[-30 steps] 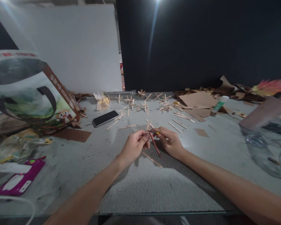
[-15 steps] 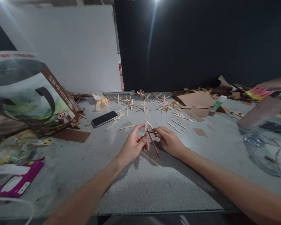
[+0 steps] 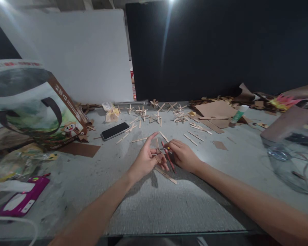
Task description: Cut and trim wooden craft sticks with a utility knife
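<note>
Nearest you on the left of the desk point(image 3: 174, 212), a white cable point(image 3: 15, 217) lies close to a purple device point(image 3: 39, 186). Nearer the middle, a loose stick point(image 3: 166, 175) lies flat on the near side of your hands. Your left hand point(image 3: 143, 158) has its fingers partly spread around an upright wooden stick point(image 3: 157, 141); you can't tell from here how firmly that grip holds it. Your right hand point(image 3: 183, 154) has its grip closed on a slim tool point(image 3: 168, 148) with a yellow part, reaching left toward the stick. A red rod point(image 3: 171, 164) slants between your hands. Farther off, a phone point(image 3: 115, 131) lies left, beside a printed bag point(image 3: 33, 118) farther left, and a small card piece point(image 3: 220, 145) lies right. Beyond are crossed sticks point(image 3: 181, 116), then a green-and-white tube point(image 3: 240, 114) by brown card sheets point(image 3: 215, 108) at far right. A white panel point(image 3: 87, 54) and a black panel point(image 3: 220, 48) stand behind.
</note>
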`<action>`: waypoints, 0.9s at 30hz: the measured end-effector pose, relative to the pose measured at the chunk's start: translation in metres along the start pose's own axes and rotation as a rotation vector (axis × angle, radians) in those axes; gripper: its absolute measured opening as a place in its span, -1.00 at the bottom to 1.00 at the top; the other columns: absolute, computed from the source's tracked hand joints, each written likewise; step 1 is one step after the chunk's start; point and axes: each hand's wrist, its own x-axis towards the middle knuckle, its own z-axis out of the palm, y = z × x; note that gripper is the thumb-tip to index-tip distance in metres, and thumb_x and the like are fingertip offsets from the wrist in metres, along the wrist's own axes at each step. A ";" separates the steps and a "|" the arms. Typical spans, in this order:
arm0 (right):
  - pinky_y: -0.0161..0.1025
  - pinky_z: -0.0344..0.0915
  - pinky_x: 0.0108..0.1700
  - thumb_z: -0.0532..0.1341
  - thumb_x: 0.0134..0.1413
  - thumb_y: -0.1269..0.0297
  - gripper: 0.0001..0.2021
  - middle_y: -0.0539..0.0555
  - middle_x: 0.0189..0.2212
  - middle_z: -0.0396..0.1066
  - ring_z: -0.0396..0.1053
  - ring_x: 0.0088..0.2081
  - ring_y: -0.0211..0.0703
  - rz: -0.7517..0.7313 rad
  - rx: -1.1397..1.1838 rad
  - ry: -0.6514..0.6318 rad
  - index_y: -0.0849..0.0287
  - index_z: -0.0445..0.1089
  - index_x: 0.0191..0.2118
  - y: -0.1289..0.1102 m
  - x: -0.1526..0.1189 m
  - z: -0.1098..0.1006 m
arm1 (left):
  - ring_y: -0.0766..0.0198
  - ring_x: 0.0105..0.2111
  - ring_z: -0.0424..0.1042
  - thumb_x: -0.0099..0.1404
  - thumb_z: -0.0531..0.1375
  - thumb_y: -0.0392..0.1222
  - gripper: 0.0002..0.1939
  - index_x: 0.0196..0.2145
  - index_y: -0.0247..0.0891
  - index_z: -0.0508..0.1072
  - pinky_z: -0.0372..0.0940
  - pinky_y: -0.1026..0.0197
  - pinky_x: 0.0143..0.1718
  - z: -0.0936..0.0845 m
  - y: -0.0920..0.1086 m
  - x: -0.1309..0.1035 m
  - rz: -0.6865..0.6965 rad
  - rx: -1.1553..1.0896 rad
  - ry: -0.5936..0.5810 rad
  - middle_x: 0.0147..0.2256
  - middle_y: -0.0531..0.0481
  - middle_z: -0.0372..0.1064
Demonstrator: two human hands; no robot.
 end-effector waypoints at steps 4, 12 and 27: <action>-0.11 0.30 -0.19 0.08 0.26 0.55 -0.75 0.17 -0.26 0.46 0.37 -0.20 0.04 0.012 -0.013 0.006 0.14 0.38 -0.07 0.002 -0.001 0.005 | 0.19 -0.57 0.55 0.19 0.43 0.13 -0.06 0.33 -0.18 0.05 0.38 0.24 -0.50 -0.001 -0.005 0.002 -0.015 0.017 0.021 -0.52 0.15 0.44; -0.13 0.25 -0.22 0.10 0.18 0.61 -0.73 0.15 -0.29 0.44 0.33 -0.22 0.03 0.047 -0.055 0.009 0.13 0.37 -0.12 0.003 -0.001 0.007 | 0.21 -0.63 0.51 0.14 0.44 0.17 -0.14 0.18 -0.13 0.07 0.38 0.24 -0.53 -0.001 -0.009 0.003 -0.015 -0.008 0.026 -0.54 0.18 0.44; -0.13 0.24 -0.22 0.07 0.12 0.66 -0.68 0.14 -0.31 0.43 0.31 -0.25 0.03 0.047 -0.043 0.029 0.13 0.36 -0.13 0.003 -0.001 0.007 | 0.20 -0.62 0.52 0.14 0.45 0.14 -0.11 0.22 -0.13 0.06 0.37 0.24 -0.52 -0.001 -0.009 0.004 -0.018 -0.013 0.028 -0.54 0.17 0.45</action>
